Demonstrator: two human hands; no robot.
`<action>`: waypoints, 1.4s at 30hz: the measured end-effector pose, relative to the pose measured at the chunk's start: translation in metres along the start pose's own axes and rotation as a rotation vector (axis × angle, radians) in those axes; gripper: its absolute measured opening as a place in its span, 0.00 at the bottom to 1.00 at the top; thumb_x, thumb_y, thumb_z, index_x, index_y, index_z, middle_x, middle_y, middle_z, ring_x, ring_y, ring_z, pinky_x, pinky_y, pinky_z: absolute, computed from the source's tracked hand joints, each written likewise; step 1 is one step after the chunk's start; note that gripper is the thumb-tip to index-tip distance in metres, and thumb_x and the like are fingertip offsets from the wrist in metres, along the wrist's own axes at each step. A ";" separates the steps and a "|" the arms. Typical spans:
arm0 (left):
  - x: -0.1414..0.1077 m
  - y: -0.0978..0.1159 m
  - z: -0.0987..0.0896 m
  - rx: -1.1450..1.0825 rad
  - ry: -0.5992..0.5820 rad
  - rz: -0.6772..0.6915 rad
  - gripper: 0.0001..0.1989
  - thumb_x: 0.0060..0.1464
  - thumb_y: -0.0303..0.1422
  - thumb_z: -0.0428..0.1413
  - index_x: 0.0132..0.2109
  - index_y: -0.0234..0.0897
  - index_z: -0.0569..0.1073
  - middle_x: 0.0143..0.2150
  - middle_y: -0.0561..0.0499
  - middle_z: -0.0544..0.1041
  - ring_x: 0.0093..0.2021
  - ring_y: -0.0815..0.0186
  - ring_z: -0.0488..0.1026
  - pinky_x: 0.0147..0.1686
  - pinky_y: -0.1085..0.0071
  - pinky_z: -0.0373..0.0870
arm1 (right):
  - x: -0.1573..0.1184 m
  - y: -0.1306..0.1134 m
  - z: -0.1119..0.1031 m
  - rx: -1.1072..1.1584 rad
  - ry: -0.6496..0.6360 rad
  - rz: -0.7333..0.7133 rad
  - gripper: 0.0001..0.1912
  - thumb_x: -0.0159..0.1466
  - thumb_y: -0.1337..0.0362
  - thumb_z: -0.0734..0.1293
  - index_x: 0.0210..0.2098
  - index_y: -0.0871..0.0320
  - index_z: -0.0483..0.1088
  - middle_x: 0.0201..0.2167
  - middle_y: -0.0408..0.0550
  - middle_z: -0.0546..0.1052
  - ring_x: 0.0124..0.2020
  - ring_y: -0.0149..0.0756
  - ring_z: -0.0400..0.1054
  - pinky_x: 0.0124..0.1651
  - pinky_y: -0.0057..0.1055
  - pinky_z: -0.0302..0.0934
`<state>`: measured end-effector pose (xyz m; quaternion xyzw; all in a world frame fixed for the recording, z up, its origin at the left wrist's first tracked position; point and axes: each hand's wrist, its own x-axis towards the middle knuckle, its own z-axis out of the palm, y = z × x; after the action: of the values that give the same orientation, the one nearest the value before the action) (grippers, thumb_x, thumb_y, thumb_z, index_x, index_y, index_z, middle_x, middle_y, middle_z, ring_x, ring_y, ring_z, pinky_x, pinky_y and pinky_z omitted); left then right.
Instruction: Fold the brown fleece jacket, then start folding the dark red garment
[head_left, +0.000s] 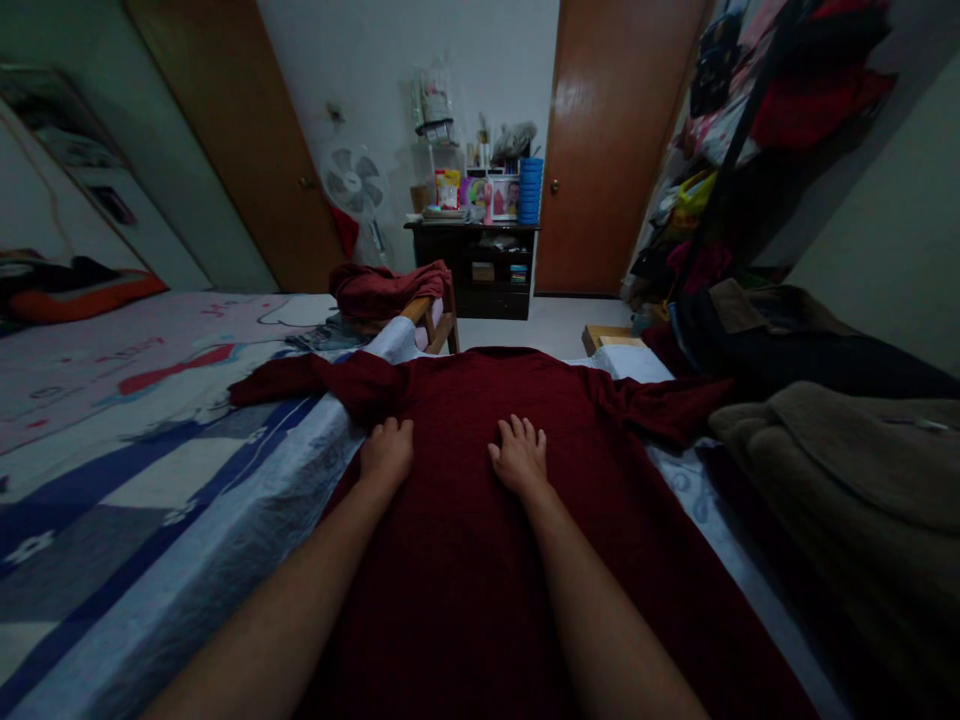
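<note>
While the dark red garment is lying spread flat, front and center, neckline away from the person, 2 hands are resting on its upper part. Left hand: fingers are curling in, knuckles up, near the base of the left sleeve; whether it is pinching fabric, I can't tell from where I'm standing. Right hand: unclenched, fingers fanning out loosely, palm down by the upper middle, gripping nothing. A strip of garment is showing between the 2 hands.

Under the garment, light blue cloth is showing along the sides. Left sleeve is reaching onto the patterned bedsheet; right sleeve is ending right by a brown folded garment, with dark clothes piling just beyond. Past the neckline, reddish cloth is draping by a wooden frame; a black cabinet is standing farther back.
</note>
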<state>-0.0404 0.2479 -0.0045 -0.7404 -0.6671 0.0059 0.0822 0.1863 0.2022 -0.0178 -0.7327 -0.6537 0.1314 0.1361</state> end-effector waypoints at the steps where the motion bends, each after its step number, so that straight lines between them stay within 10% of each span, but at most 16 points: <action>1: -0.002 0.005 -0.002 -0.019 -0.039 -0.026 0.20 0.62 0.31 0.41 0.54 0.33 0.71 0.49 0.36 0.73 0.50 0.53 0.70 0.49 0.60 0.66 | 0.000 -0.001 0.001 -0.001 0.002 0.005 0.30 0.66 0.53 0.57 0.66 0.54 0.55 0.70 0.50 0.52 0.70 0.47 0.40 0.68 0.52 0.31; 9: -0.030 0.030 0.015 -0.184 -0.141 -0.185 0.39 0.59 0.56 0.38 0.69 0.36 0.54 0.71 0.32 0.48 0.69 0.36 0.44 0.60 0.39 0.47 | 0.000 0.008 -0.040 0.026 -0.148 -0.037 0.30 0.62 0.55 0.65 0.62 0.54 0.62 0.66 0.52 0.59 0.66 0.45 0.51 0.64 0.42 0.47; 17: -0.034 0.028 0.019 -0.198 -0.051 -0.156 0.39 0.59 0.56 0.39 0.68 0.35 0.57 0.70 0.31 0.52 0.69 0.37 0.47 0.60 0.40 0.48 | -0.067 0.093 -0.114 -0.279 0.327 0.359 0.17 0.65 0.66 0.59 0.48 0.60 0.74 0.47 0.60 0.73 0.50 0.49 0.65 0.49 0.38 0.59; 31: -0.038 0.031 0.012 -0.201 -0.026 -0.163 0.38 0.59 0.54 0.41 0.67 0.35 0.58 0.69 0.31 0.54 0.68 0.38 0.49 0.61 0.43 0.48 | -0.065 0.123 -0.121 -0.433 0.184 0.373 0.18 0.66 0.67 0.57 0.43 0.65 0.77 0.46 0.64 0.74 0.50 0.51 0.68 0.46 0.38 0.61; 42: -0.037 0.030 0.013 -0.193 -0.019 -0.155 0.38 0.59 0.54 0.41 0.67 0.34 0.59 0.69 0.31 0.54 0.68 0.38 0.49 0.61 0.43 0.49 | -0.047 0.127 -0.133 -0.082 0.189 0.490 0.16 0.60 0.68 0.59 0.45 0.59 0.72 0.41 0.56 0.78 0.44 0.44 0.73 0.40 0.31 0.60</action>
<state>-0.0163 0.2096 -0.0255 -0.6911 -0.7204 -0.0578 0.0043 0.3473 0.1378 0.0591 -0.8830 -0.4460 0.0651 0.1309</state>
